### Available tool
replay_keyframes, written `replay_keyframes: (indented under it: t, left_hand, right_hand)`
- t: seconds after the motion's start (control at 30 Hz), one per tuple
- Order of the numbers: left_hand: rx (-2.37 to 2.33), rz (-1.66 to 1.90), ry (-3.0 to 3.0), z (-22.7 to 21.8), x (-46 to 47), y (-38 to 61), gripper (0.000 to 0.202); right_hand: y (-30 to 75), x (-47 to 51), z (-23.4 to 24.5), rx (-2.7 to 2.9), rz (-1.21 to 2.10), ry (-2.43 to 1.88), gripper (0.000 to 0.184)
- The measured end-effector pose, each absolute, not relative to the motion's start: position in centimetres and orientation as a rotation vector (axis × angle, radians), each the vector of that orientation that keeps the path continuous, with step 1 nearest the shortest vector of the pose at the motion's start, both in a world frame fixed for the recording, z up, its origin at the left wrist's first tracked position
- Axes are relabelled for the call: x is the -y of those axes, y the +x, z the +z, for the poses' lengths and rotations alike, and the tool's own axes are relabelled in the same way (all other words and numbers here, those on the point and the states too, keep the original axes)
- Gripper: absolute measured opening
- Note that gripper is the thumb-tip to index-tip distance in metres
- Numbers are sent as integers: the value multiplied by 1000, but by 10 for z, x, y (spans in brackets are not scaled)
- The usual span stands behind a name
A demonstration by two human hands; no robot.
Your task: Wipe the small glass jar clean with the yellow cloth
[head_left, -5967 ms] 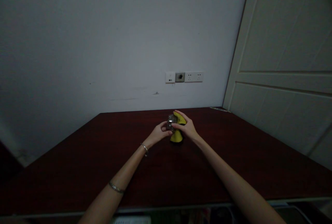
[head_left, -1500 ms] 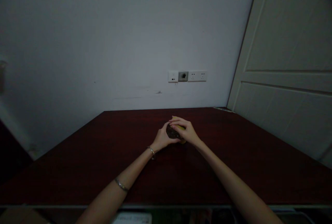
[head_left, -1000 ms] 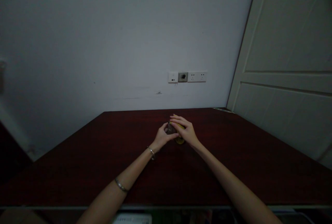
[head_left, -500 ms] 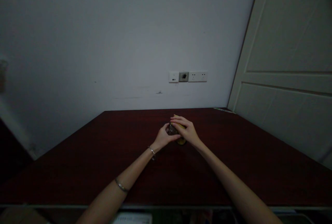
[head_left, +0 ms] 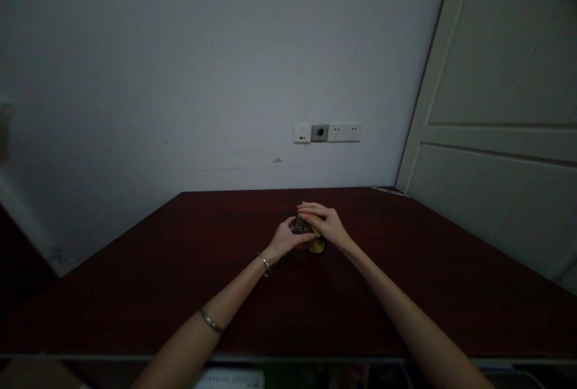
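Near the middle of the dark red table, my two hands meet around a small, see-through brownish container [head_left: 303, 226]. My left hand [head_left: 285, 238] is curled around its left side, with the thumb lying along the near side. From the right, my right hand [head_left: 328, 225] closes over the top, its fingers on a yellow part that mostly hides under them. Just below the hands shows a round yellow piece [head_left: 317, 246]; I cannot tell whether it is joined to the container. Much of the container is covered by fingers.
The dark red table [head_left: 180, 293] runs back to a pale wall with white sockets [head_left: 344, 132] and a grey outlet [head_left: 320, 132]. A white panelled door [head_left: 496, 136] stands on the right. Below the table's front edge lies a white object [head_left: 229, 379] among dim items.
Both hands keep their hold in nearly the same spot. My right fingers sit slightly lower, and more of the round yellow piece shows beneath the hands.
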State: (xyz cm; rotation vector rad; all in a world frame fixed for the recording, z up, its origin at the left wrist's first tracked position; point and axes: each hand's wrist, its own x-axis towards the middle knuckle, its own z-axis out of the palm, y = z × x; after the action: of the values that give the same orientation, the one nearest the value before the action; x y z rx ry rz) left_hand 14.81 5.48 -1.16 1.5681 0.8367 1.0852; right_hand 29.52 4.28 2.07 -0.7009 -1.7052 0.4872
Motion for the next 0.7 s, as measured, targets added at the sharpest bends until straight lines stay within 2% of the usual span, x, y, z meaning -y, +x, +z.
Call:
replay_keyframes:
  t: [0.2,0.43,0.7]
  left_hand:
    - [-748,1038,1383,-8,-51,147,60]
    - [-747,1072,1372,-4,-50,146,55]
    - [-710,1053,1353,-6,-51,145,58]
  right_hand:
    - [306,-37,31,1927,601,-580,16]
    - [301,-44,23,1751,532,-654,18]
    - [315,-41,31,1935,651,-536,14]
